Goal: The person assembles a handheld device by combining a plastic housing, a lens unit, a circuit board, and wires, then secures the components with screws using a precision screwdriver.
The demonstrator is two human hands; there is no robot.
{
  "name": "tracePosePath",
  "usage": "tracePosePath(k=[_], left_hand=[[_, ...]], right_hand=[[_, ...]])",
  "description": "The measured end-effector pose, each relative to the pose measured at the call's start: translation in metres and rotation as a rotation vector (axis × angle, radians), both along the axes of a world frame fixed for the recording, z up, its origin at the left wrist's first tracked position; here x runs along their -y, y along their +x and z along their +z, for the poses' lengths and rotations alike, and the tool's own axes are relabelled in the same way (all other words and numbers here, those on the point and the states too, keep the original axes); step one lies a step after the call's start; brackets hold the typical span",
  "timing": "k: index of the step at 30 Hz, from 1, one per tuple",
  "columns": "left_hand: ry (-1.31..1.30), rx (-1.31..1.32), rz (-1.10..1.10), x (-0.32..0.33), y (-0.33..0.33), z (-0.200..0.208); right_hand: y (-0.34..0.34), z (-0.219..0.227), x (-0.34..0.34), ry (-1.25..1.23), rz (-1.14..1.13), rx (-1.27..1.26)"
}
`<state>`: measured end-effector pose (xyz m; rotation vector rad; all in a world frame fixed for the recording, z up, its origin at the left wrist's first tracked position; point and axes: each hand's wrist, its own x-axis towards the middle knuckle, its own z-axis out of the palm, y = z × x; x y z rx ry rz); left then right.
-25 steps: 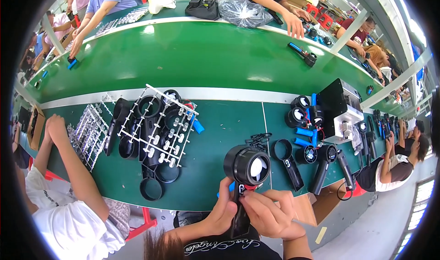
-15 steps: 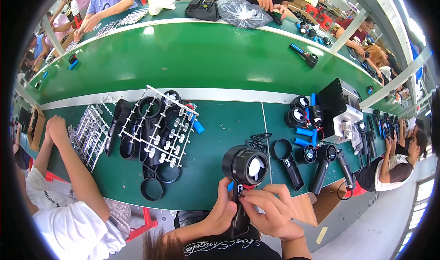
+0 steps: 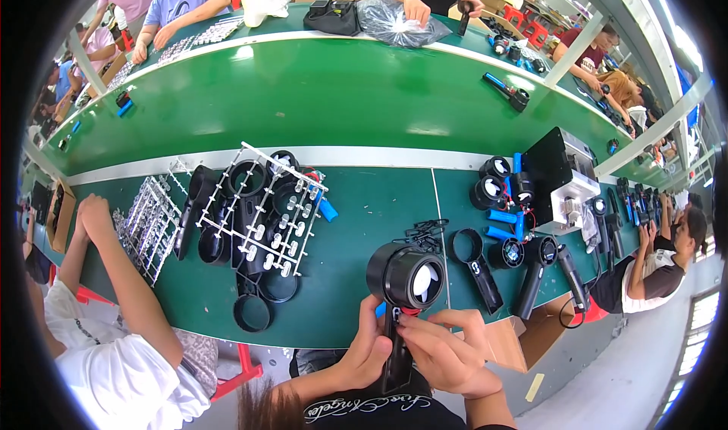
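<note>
In front of me a black handheld fan (image 3: 390,275) is held upright, its round head showing a white hub inside and red wiring at the neck. My left hand (image 3: 367,360) is closed around its handle. Against the neck, just under the head, the pinched fingertips of my right hand (image 3: 449,352) press; whether a small part sits between them is hidden. Something blue shows behind my left fingers. Just beyond the head lies a little heap of black clip-like pieces (image 3: 427,233). An empty black fan housing (image 3: 476,271) lies to the right.
Left on the green bench are a frame of clear plastic parts (image 3: 282,236) over black housings, and another person's arms (image 3: 136,286). Fan motors with blue batteries (image 3: 502,218) and a black-and-silver machine (image 3: 565,183) stand right. A green conveyor belt (image 3: 303,89) runs beyond.
My hands and the fan have barely shifted. Pieces on the belt have crept right. Across the belt, a person's hands have separated, one now raising a black part.
</note>
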<state>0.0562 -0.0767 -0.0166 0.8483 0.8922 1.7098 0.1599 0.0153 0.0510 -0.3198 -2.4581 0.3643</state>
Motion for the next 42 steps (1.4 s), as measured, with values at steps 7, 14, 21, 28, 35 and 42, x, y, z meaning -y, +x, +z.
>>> tracePosePath(k=[7, 14, 21, 28, 35, 42], left_hand=[[0.013, -0.05, 0.046, -0.001, 0.002, -0.001], [0.009, -0.057, 0.026, 0.001, 0.001, 0.001], [-0.058, -0.179, 0.045, 0.002, -0.001, 0.007], [-0.29, 0.428, 0.053, -0.008, -0.008, 0.0], [-0.139, 0.446, 0.001, -0.012, -0.023, -0.001], [-0.156, 0.378, 0.074, -0.011, -0.028, 0.001]], right_hand=[[-0.004, -0.002, -0.001, -0.075, 0.021, -0.057], [0.001, 0.0, 0.002, 0.185, -0.022, 0.008], [0.0, -0.002, -0.001, 0.137, 0.025, 0.007], [-0.015, -0.026, -0.009, -0.378, -0.036, -0.192], [-0.019, -0.054, -0.02, -0.799, -0.137, -0.251], [-0.021, -0.076, -0.023, -0.902, 0.064, -0.067]])
